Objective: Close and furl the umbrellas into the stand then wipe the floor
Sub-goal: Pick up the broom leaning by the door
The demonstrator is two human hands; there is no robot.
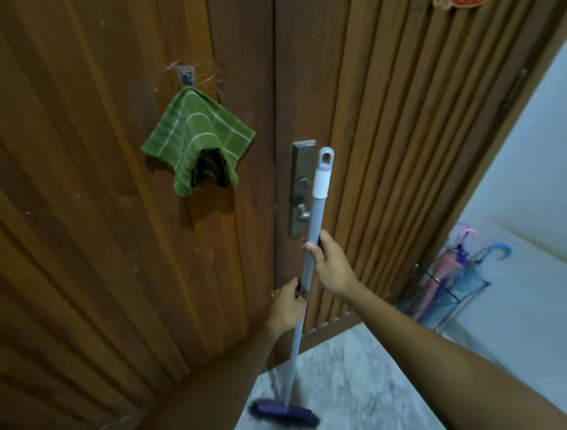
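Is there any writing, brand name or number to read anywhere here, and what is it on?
None can be read.
Red decoration at the door's top edge: cut off by the frame, no legible text.
Mop handle, green cloth, lock plate, umbrellas: no labels visible.

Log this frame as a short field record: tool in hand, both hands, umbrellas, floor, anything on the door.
tool: mop, grey pole upright, purple head down on the floor
left hand: grips the pole, lower of the two
right hand: grips the pole higher up
umbrellas: closed, standing in the wire stand at the right by the wall
floor: pale marbled tile; wetness cannot be told
door: green cloth hangs from a hook; metal handle plate behind the pole
task stage: umbrellas stowed, wiping under way or about to begin
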